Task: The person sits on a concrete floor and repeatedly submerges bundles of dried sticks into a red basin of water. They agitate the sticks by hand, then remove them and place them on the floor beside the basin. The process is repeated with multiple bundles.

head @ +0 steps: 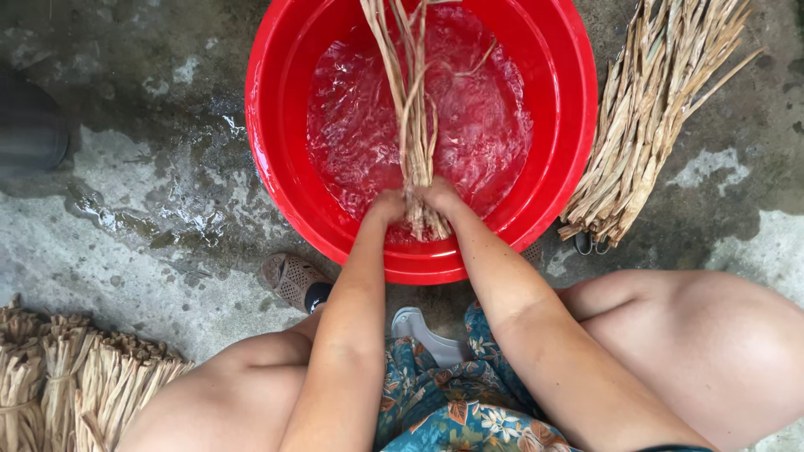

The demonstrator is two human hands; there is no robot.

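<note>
A red plastic basin point(280, 159) holds rippling water. Both my hands grip one bundle of dry straw-like reeds point(412, 109) near its cut end, inside the basin's near side. My left hand point(387, 206) closes on the bundle from the left, and my right hand point(439, 197) clasps it from the right. The reed bundle runs away from me, over the water and out of the top of the view. Its lower end sticks out just below my hands.
A loose sheaf of dry reeds point(649, 125) lies on the wet concrete floor point(151, 201) right of the basin. Tied reed bundles point(67, 381) lie at bottom left. A brown sandal point(289, 280) sits by the basin. A dark object point(29, 125) is at far left.
</note>
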